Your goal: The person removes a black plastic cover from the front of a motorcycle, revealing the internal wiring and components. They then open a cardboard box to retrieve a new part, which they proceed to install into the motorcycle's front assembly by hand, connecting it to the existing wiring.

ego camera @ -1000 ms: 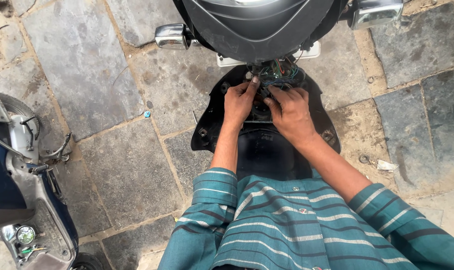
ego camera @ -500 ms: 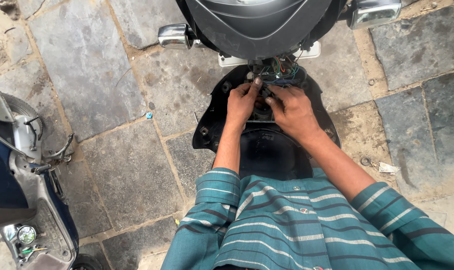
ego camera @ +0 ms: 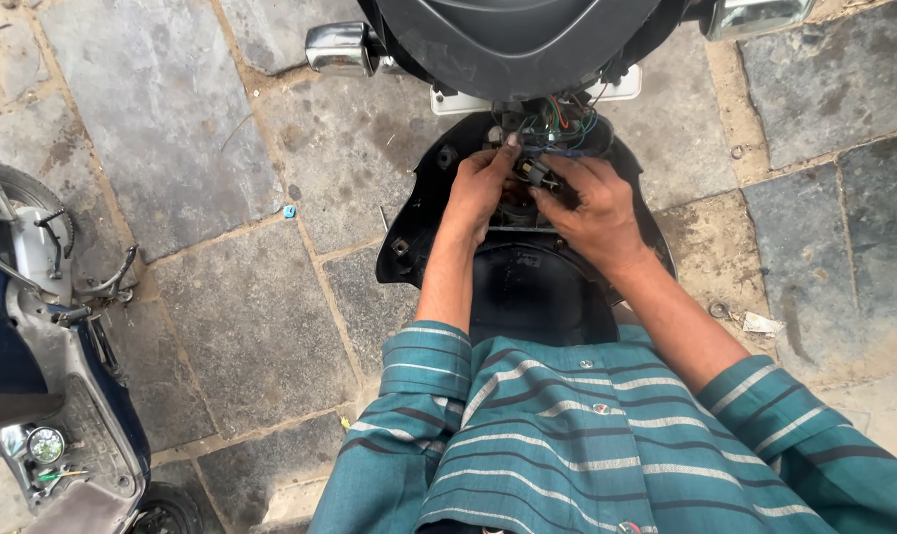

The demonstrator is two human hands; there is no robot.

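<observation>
Fingers of the left hand (ego camera: 480, 188) and right hand (ego camera: 589, 206) pinch a small black connector (ego camera: 539, 174) just under the scooter's (ego camera: 512, 40) exposed wire bundle (ego camera: 557, 121). Judging by the crowding, a hard tug might pull thin wires loose or bend the plug.

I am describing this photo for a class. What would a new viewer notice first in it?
First, the two bare hands at top centre: the left hand and right hand work together on a bundle of coloured wires under the black scooter front panel. A second, dark blue scooter stands at the left edge on the stone paving.
</observation>
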